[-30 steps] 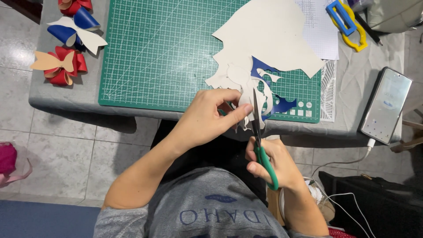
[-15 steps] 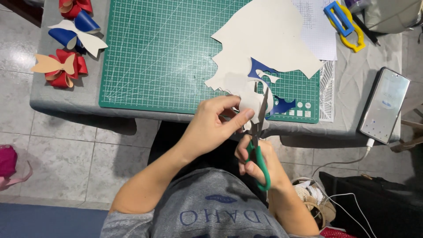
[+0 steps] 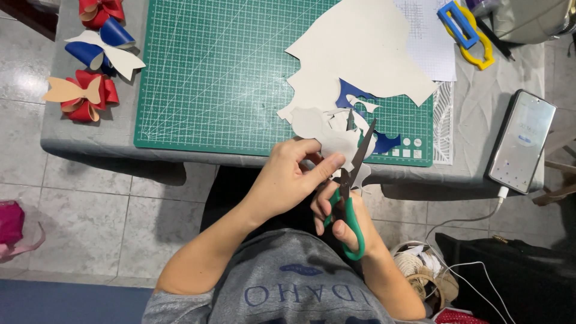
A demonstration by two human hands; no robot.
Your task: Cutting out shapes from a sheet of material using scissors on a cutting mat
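Scissors (image 3: pixel 351 198): green handles, dark blades. Cutting mat (image 3: pixel 240 78): green with a white grid. Sheet material (image 3: pixel 360 54): cream on one face, blue on the other. Finished bows (image 3: pixel 90 54): red, blue, white and tan. Table cover (image 3: pixel 474 120): grey. Shirt (image 3: pixel 282 282): grey with blue lettering.

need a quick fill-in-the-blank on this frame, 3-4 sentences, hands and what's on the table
The right hand holds scissors with ____ handles.
The left hand pinches a pale cut-out piece at the near edge of the ____ cutting mat.
The phone lies at the table's ____ end.
The scissor blades stand ____.

Missing words: green; green; right; open
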